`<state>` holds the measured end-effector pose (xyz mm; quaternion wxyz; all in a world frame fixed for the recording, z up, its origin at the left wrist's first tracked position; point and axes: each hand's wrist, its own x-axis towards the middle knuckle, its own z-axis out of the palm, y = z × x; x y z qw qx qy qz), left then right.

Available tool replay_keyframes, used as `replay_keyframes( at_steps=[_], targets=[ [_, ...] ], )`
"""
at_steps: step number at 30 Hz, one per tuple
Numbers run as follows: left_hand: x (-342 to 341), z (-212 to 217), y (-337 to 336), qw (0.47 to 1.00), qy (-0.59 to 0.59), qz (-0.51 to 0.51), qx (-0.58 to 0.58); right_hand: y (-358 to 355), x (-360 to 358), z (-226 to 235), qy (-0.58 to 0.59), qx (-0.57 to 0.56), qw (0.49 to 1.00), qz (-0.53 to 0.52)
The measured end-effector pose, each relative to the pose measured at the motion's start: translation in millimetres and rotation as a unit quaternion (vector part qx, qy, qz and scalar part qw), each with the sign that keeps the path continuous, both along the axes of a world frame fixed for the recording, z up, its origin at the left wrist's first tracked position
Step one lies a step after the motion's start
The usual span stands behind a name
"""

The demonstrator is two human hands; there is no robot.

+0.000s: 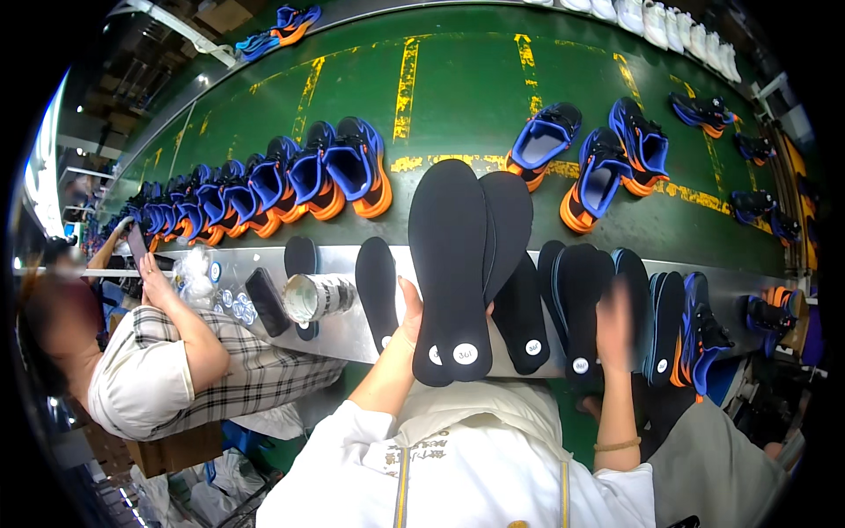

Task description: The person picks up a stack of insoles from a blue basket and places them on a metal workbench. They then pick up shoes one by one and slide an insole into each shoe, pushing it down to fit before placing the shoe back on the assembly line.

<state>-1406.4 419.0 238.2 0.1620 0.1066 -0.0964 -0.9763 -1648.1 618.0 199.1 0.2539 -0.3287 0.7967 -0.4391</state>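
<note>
My left hand (410,319) holds a pair of black insoles (458,255) upright, heels down, each with a small round white sticker near the heel. They overlap, the front one hiding part of the rear one. My right hand (613,324), blurred, reaches over more black insoles (581,295) lying on the metal ledge (348,330); whether it grips one is unclear. Behind the ledge a green conveyor belt (458,97) carries blue and orange sneakers (356,167), with more sneakers (598,172) to the right.
A person in a plaid shirt (176,370) sits at my left holding a phone (137,242). A tape roll (315,297), a dark flat object (266,301) and small round items lie on the ledge. White shoes (669,25) line the far right.
</note>
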Motion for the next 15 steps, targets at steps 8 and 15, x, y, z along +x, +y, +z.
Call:
replay_keyframes(
  at_steps=[8,15],
  targets=[
    [2.6,-0.2,-0.1,1.000,0.010,-0.002,-0.027,-17.4,20.2,8.5,0.334,0.110,0.936,-0.004],
    [13.0,8.9,-1.7,0.972,-0.014,0.026,-0.232,-77.0,89.8,135.3,0.264,-0.198,0.938,0.108]
  ],
)
